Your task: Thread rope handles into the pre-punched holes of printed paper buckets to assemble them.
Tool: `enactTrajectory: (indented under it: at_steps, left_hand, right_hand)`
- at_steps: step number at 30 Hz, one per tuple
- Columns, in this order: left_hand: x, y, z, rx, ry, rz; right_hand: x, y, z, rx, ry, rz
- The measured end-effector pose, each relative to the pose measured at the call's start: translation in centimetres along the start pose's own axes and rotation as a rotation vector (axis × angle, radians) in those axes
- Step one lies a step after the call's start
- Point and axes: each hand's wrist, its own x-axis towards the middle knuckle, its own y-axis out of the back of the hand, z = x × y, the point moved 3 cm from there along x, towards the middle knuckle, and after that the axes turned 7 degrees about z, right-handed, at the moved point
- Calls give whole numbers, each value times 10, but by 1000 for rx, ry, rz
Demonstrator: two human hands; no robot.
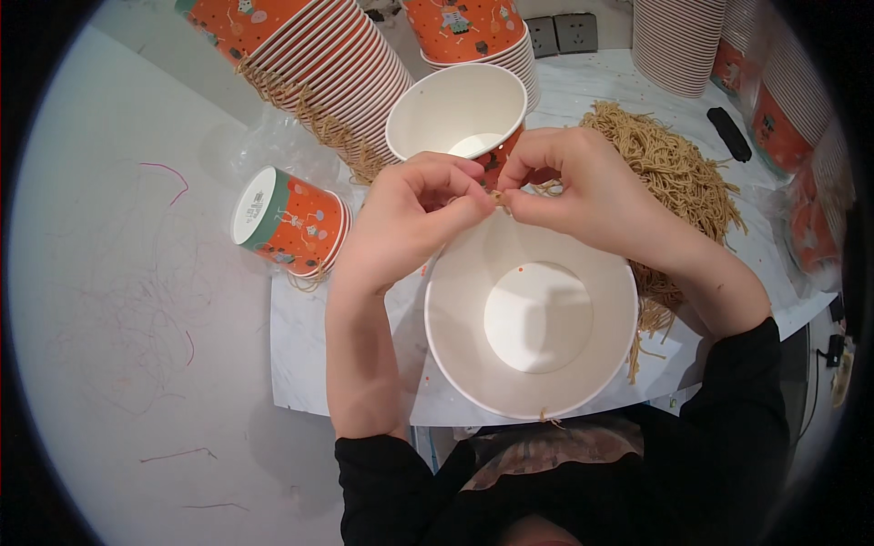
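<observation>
A white paper bucket (531, 318) stands open in front of me, its inside bare. Over its far rim my left hand (410, 218) and my right hand (583, 187) meet, both pinching a short tan paper cord (499, 197) between the fingertips. Behind the hands a second bucket (455, 111), orange outside and white inside, stands upright. A heap of tan cords (674, 173) lies to the right, under my right wrist.
A long stack of orange buckets (309, 55) lies on its side at the back left with cords hanging from it. A short stack (289, 221) lies left of my hands. More stacks (678, 41) stand at the back right. A black object (729, 133) lies there.
</observation>
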Motion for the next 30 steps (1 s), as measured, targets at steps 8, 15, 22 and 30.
enactTrajectory:
  at_steps: [8, 15, 22, 30]
  left_hand:
    - [1, -4, -3, -54, 46, 26]
    - [2, 3, -2, -44, 35, 36]
    - [-3, -4, 2, 38, -35, 15]
    - [-1, 0, 2, 0, 60, -6]
  right_hand:
    - [0, 0, -3, -23, 44, 24]
    - [0, -1, -2, 20, 38, 0]
    - [-1, -1, -2, 4, 26, -13]
    - [-4, -2, -5, -44, 81, -61]
